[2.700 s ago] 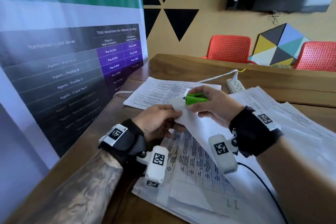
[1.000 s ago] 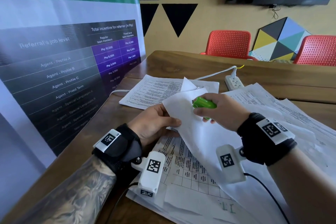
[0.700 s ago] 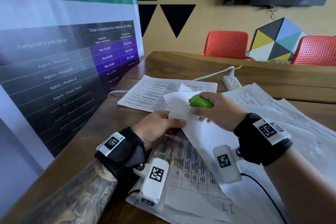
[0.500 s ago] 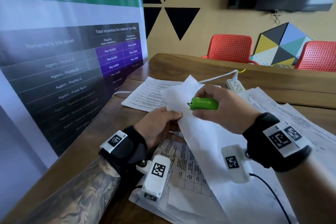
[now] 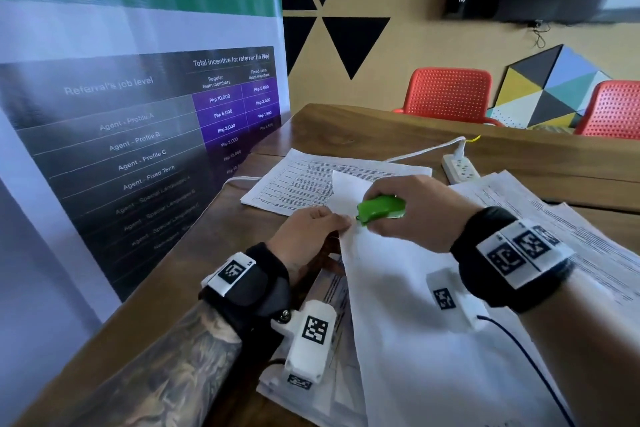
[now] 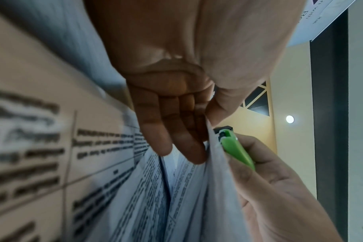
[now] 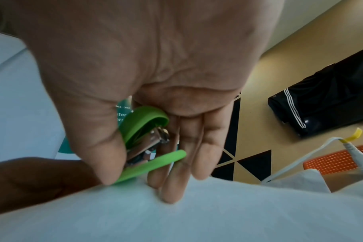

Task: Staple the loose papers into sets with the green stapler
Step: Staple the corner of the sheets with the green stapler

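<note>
green stapler (image 5: 380, 208) in right hand (image 5: 412, 215), against papers (image 5: 398, 288)

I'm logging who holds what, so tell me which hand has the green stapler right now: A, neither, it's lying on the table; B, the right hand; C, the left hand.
B: the right hand grips the green stapler at the lifted sheets, while the left hand pinches their edge.

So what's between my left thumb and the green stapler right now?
Only the lifted sheets of paper: in the left wrist view the left hand pinches their edge, and the green stapler, held by the right hand, sits against the other side.
</note>
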{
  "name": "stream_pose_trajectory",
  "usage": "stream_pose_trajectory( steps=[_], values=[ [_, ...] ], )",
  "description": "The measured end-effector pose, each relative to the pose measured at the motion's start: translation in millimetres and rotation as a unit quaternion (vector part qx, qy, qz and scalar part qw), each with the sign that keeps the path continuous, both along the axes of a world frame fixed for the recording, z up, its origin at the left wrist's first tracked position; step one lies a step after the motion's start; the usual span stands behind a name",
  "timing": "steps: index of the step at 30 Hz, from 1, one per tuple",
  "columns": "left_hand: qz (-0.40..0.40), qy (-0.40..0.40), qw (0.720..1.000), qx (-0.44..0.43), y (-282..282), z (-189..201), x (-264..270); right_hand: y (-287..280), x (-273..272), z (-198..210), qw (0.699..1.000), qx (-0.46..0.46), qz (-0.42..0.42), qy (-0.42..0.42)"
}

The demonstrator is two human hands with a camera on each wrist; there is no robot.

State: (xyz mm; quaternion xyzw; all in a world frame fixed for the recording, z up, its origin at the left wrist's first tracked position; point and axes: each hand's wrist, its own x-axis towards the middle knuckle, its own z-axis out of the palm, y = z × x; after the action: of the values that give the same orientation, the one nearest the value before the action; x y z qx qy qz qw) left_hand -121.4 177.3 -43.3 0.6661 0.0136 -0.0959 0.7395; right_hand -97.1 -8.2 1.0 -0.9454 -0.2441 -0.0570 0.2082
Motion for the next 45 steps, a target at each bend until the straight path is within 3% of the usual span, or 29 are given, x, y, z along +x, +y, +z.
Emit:
stream_pose_trajectory(
  steps=[20, 27, 38, 45],
  values=[
    [-0.015, -0.06, 0.997, -0.047, -4, -10, 3, -11, -18, -3, 0.998, 0.032, -0.004, -0.046],
    [-0.012, -0.075, 0.997, -0.028, -1, -15, 6, -8, -20, -4, 0.996, -0.004, 0.015, -0.082],
    [-0.017, -0.07, 0.997, -0.036, -1, -17, 10, -14, -17, -5, 0.999, 0.034, 0.007, -0.035],
    [-0.006, -0.078, 0.996, -0.029, 0, -21, 12, -8, -21, -4, 0.995, -0.006, 0.022, -0.094]
  ],
)
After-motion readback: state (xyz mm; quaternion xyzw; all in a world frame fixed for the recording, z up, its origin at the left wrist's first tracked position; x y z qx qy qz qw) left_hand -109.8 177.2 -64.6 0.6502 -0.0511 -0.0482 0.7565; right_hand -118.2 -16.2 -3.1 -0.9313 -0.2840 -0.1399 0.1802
